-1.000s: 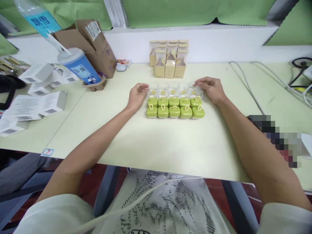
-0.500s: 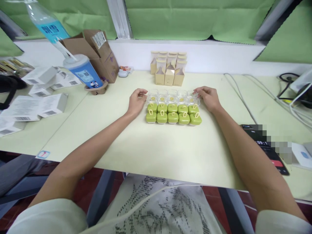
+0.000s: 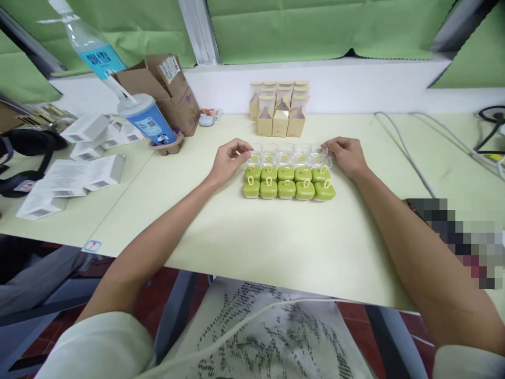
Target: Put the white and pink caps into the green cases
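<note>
Small clear plastic containers (image 3: 284, 156) with yellow marks inside stand in two rows on the table. Right in front of them are two rows of glossy green lidded cases (image 3: 286, 181), each with a pale yellow loop on top. At the left end of the clear rows, my left hand (image 3: 231, 160) has its thumb and forefinger curled onto the end container. My right hand (image 3: 347, 156) pinches the container at the opposite end. The fingertips of both hands are partly hidden by the clear plastic and its glare.
Open kraft boxes (image 3: 281, 121) stand against the wall. To the left are a cup (image 3: 148, 118) in a cardboard holder, a bottle (image 3: 100, 58), a brown carton (image 3: 179, 97), white boxes (image 3: 65, 176) and headphones (image 3: 33, 142). Cables (image 3: 406, 152) run along the right.
The view has turned slightly, so the table's contents appear further right. Both hands stay at the ends of the clear rows; the left thumb and forefinger show more plainly.
</note>
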Demonstrator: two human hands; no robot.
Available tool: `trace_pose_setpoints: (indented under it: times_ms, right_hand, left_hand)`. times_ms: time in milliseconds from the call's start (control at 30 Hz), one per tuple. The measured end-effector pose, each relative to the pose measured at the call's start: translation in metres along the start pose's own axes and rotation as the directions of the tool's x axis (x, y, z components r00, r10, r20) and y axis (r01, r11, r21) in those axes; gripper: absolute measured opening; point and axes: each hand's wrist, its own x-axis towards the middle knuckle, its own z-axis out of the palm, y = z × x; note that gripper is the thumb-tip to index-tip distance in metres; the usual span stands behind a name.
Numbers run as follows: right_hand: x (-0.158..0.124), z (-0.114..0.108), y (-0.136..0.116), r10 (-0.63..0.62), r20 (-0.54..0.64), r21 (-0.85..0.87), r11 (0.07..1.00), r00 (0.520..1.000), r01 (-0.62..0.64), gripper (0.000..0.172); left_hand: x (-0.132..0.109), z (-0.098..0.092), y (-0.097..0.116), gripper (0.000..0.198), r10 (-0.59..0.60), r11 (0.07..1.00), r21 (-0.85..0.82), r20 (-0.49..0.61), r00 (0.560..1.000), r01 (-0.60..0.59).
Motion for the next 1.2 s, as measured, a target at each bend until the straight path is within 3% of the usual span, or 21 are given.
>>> trace_pose_setpoints:
  times_ms: [133,300,533,667,733,900,1200]
  right_hand:
    - [0.001,0.001,0.001,0.015,0.009,-0.001,1.000,1.000,-0.015,0.014]
    - [0.002,0.000,0.002,0.015,0.020,-0.010,1.000,1.000,-0.015,0.011]
    - [0.000,-0.001,-0.003,0.010,0.033,-0.023,1.000,0.999,-0.010,0.010]
    - [-0.002,0.000,-0.006,0.015,0.038,-0.024,1.000,0.999,-0.015,0.012]
    - [-0.002,0.000,-0.007,0.019,0.039,-0.022,1.000,0.999,-0.018,0.013]
    - [-0.002,0.001,-0.011,0.030,0.030,-0.021,0.999,0.999,-0.029,0.014]
    - [-0.002,-0.001,-0.008,0.034,0.044,-0.040,0.999,0.998,-0.032,0.013]
  left_hand:
    - [-0.001,-0.016,0.024,0.028,0.124,0.978,0.134,0.238,0.963,-0.159]
    - [0.003,-0.027,0.027,0.033,0.117,0.956,0.214,0.344,0.932,-0.199]
    - [0.004,-0.032,0.029,0.048,0.109,0.961,0.205,0.339,0.935,-0.187]
    - [0.025,-0.040,0.035,0.049,0.092,0.983,0.139,0.204,0.975,-0.122]
    - [0.045,-0.042,0.035,0.046,0.070,0.989,0.120,0.172,0.983,-0.092]
    - [0.089,-0.035,0.022,0.025,0.011,0.990,0.136,0.241,0.971,-0.045]
    - [0.094,-0.024,-0.009,0.012,0.093,0.949,0.274,0.234,0.968,-0.157]
